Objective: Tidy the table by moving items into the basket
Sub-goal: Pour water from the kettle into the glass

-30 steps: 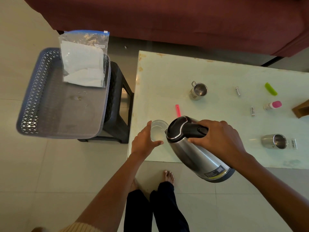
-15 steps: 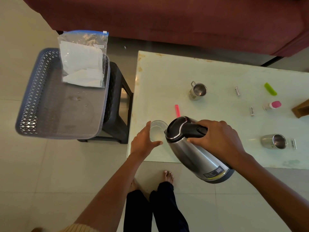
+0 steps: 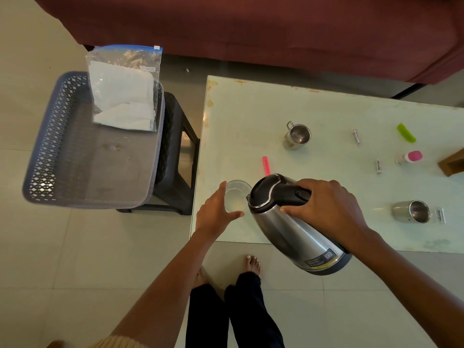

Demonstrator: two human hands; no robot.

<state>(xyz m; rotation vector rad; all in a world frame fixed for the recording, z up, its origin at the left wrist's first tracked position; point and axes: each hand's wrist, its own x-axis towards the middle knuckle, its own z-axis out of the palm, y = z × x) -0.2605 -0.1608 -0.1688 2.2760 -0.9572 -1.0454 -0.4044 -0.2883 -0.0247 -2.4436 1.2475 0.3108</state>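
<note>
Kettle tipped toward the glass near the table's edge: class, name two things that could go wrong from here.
1. The right hand tilts the kettle with its spout at the glass rim; liquid could overshoot and spill on the table.
2. The glass stands close to the table's near edge, held by the left hand; a bump from the kettle might knock it off.

light: soft, even, slightly dim | glare: pale sheen on worktop [image 3: 326, 109] far-left corner | shadows: faint | focus: sharp | edges: wide-angle bending
</note>
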